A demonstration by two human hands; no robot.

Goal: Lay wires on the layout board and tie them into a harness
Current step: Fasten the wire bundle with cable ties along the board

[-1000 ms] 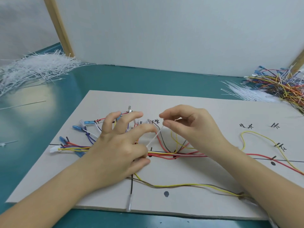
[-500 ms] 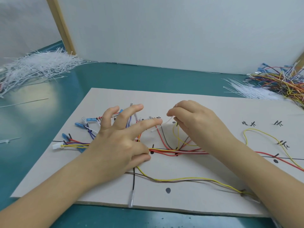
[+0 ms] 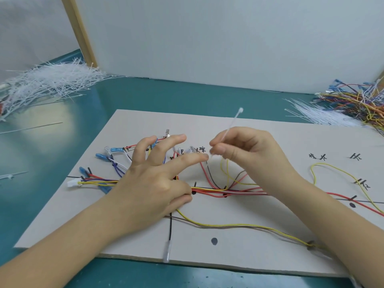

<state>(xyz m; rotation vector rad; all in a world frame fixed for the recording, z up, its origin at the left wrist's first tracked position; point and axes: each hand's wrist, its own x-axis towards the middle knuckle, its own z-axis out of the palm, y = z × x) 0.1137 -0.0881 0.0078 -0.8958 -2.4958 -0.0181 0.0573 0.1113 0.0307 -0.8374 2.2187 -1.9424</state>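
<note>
Inspecting the head view, I found the right hand (image 3: 247, 150) pinching a white tie (image 3: 231, 126) between thumb and fingers; the tie rose up and away from the fingers, its head end in the air above the board (image 3: 259, 221). The left hand (image 3: 153, 181) lay spread on the wires (image 3: 218, 191), fingers straight, grasping nothing, palm pressing the bundle against the board. The wires ran along the black line across the board's middle, red, yellow, white and black strands together, with blue-tipped ends fanning out left of the left hand. A yellow and a brown strand looped toward the near edge, and a black strand ended in a clear terminal (image 3: 167, 251) at that edge. The board rested on the green bench (image 3: 145, 100). A heap of white ties (image 3: 47, 84) lay at far left, and a pile of mixed wires (image 3: 357, 104) at far right beside more ties.
</note>
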